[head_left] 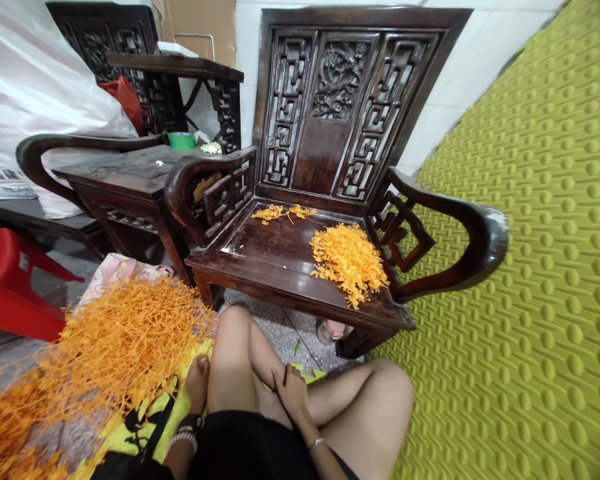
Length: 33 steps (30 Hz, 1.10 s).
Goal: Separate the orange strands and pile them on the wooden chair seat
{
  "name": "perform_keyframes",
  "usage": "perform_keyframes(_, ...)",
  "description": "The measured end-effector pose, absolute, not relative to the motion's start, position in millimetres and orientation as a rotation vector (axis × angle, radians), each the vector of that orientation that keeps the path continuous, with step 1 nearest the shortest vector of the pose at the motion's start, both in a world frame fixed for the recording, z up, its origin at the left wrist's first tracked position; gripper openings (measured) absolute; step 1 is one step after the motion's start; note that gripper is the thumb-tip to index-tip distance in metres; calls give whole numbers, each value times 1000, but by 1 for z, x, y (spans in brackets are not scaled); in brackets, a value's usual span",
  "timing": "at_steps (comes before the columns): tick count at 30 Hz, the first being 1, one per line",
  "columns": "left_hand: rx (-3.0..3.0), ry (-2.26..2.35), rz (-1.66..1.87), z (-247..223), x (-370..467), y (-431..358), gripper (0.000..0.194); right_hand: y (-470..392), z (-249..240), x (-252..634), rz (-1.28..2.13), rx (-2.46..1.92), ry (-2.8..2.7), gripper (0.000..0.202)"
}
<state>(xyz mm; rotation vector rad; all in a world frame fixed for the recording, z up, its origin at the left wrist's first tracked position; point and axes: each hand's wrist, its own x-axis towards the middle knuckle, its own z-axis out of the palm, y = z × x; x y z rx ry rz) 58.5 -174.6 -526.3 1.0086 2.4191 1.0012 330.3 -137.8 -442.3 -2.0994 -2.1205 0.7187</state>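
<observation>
My left hand point(197, 383) is low beside my left knee, next to the big heap of orange stringy strands point(135, 340). Its fingers are curled in, and whatever may be inside them is hidden. My right hand point(291, 390) rests on my lower leg between the crossed legs, thumb and fingers apart, with nothing visible in it. In front of me, a smaller pile of orange curled pieces point(350, 260) lies on the right of the dark wooden chair's seat point(275, 247). A few thin orange clumps point(280, 213) are scattered near the seat's back.
A carved side table point(125, 170) holds a roll of green tape point(181, 140). A red stool point(10, 287) and white bags point(35, 100) are on the left. Under the chair stands a pinkish container point(331, 330). Yellow bumpy matting point(530, 220) fills the right side.
</observation>
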Motion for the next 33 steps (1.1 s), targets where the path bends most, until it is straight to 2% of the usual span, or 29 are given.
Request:
perform_keyframes(14, 1082, 2454, 1292, -504, 61, -183, 33, -138, -437, 327, 752, -2092, -2164, 58)
perform_keyframes(22, 1039, 2438, 1331, -487, 67, -183, 27, -139, -436, 325, 726, -2097, -2161, 55)
perform_keyframes(33, 861, 2573, 1382, -469, 64, -172, 32, -143, -442, 327, 718, -2029, -2146, 46)
